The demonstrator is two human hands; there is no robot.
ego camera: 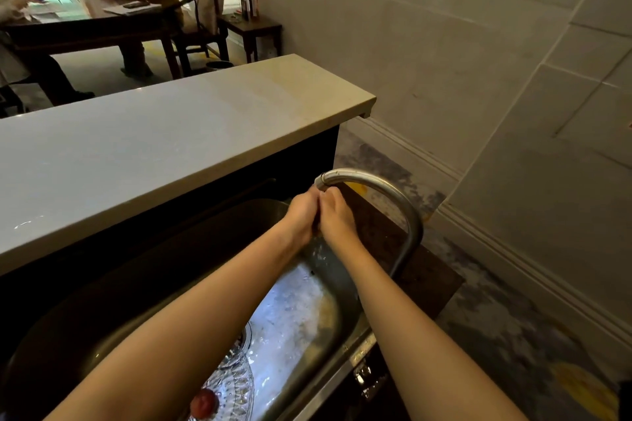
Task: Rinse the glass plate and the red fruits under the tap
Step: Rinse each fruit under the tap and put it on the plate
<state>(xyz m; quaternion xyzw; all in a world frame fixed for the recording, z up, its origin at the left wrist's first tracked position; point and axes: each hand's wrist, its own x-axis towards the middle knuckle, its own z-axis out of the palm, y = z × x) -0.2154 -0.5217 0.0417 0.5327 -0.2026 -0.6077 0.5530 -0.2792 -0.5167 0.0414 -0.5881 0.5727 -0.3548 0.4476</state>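
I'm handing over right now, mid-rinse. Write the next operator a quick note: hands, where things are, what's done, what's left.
Left hand and right hand: pressed together just under the tap spout; whether they hold a fruit is hidden.
Glass plate: lying in the wet sink, near end, one red fruit on it.
Done: nothing shows as finished.
Left: rinse the plate and that fruit under the tap.
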